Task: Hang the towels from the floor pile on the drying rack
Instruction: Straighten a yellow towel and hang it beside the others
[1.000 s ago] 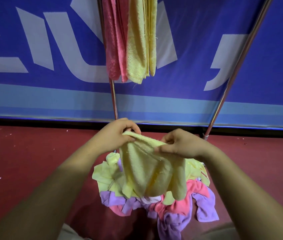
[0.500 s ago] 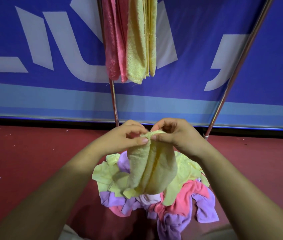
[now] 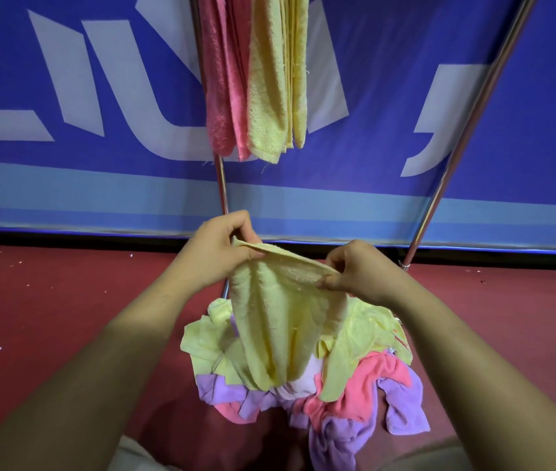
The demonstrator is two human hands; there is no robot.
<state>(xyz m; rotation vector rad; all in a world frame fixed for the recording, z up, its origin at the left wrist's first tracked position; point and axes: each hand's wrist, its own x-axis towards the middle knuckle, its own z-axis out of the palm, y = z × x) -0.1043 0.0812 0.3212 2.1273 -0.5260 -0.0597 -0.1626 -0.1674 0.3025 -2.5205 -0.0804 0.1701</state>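
A pale yellow towel (image 3: pixel 280 314) hangs between my two hands above the floor pile. My left hand (image 3: pixel 217 249) pinches its top edge at the left, and my right hand (image 3: pixel 354 270) pinches the same edge at the right, so the edge is stretched between them. Below lies the pile of towels (image 3: pixel 365 379) in yellow, pink and purple on the red floor. Overhead, pink towels (image 3: pixel 222 79) and yellow towels (image 3: pixel 276 79) hang from the drying rack, whose top bar is out of frame.
Two slanted metal legs of the rack (image 3: pixel 467 137) come down to the floor, one behind the hanging towels and one at the right. A blue banner (image 3: pixel 65 96) with white lettering stands close behind. The red floor (image 3: pixel 48 317) spreads out left and right of the pile.
My hands were together at the towel's top half a second ago. They have moved apart along the edge, spreading the towel wider.
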